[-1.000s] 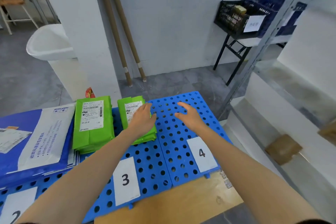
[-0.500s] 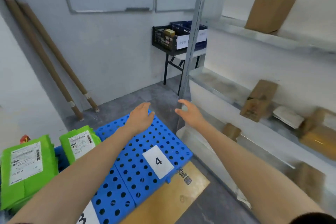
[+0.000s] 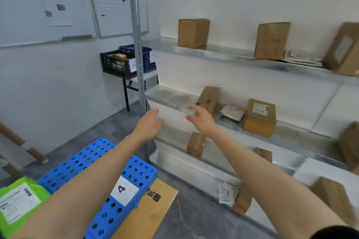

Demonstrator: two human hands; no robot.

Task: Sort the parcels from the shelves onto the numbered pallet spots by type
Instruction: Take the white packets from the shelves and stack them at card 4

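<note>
Reach under way: my left hand [image 3: 149,124] and right hand [image 3: 202,119], both spread and empty, have swung from the green parcel [image 3: 19,203] to the right shelf [image 3: 169,101], nearing a brown box [image 3: 209,96] to sort next.

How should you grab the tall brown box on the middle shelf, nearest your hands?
Probably by its two long side faces, coming from the open front. The tall brown box stands on end, far back on the middle shelf, so its rear looks hard to reach.
</note>
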